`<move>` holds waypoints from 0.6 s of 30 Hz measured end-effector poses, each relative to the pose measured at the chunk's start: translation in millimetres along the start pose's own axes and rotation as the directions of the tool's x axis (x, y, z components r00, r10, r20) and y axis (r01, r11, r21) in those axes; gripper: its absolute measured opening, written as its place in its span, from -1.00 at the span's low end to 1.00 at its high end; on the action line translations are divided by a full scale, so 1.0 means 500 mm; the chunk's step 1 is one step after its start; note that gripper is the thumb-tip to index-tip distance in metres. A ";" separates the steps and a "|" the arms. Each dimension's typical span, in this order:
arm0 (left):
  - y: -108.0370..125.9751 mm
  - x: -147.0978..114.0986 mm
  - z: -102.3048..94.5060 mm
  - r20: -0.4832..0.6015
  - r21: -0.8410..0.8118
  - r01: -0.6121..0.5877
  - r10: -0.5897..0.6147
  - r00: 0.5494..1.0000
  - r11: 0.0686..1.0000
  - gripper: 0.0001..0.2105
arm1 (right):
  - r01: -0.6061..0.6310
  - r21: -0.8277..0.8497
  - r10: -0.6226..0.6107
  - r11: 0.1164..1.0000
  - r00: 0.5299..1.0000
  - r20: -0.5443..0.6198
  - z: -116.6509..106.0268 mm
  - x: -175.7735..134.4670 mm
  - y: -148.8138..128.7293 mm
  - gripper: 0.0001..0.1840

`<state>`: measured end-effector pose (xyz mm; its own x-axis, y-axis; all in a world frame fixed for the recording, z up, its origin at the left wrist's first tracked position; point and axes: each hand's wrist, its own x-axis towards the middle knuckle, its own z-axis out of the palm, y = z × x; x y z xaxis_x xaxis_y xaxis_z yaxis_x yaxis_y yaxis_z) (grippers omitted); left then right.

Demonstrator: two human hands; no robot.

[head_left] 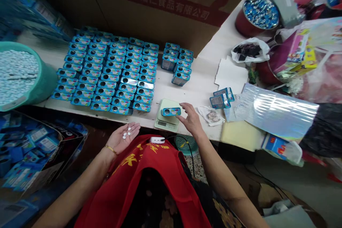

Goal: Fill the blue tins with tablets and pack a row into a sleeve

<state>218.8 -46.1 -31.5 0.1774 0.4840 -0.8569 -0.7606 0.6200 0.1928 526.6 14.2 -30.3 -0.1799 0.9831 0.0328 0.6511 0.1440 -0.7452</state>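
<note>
My left hand [122, 138] is palm up with its fingers stretched out, and several small white candies [129, 133] lie on the palm. To the right of it, a blue box with a round hole in its top [168, 112] stands on a pale green weighing scale [163, 124]. My right hand [191, 118] is at the right end of this box, thumb and fingers apart on either side of it. Whether the thumb touches the box I cannot tell.
Rows of blue boxes [107, 74] fill the left of the table, beside a green tub [44, 82] of white candies. A small group of boxes [181, 74] stands behind the scale. A large carton [149, 25] borders the back. A red pot [244, 23] stands far right.
</note>
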 end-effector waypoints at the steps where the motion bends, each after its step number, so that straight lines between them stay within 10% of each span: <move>1: -0.001 -0.001 0.003 -0.001 -0.002 0.006 -0.006 1.000 1.000 -0.79 | -0.010 0.027 0.010 1.000 1.000 0.010 0.008 0.001 0.007 -0.48; 8: -0.018 0.005 0.043 0.046 0.010 0.059 -0.059 0.997 0.998 -0.81 | -0.102 0.104 0.096 0.989 0.993 0.066 0.055 0.002 0.025 -0.62; 18: -0.053 0.053 0.163 0.197 -0.006 0.061 -0.058 0.979 0.998 -0.83 | 0.313 -0.402 -0.260 0.860 0.948 0.183 -0.005 -0.024 -0.172 -0.60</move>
<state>294.6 0.4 -20.3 0.3411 0.5595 -0.7554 -0.7521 0.6445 0.1377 474.6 -9.8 35.0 -0.4744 0.8743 0.1028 0.8004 0.4770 -0.3631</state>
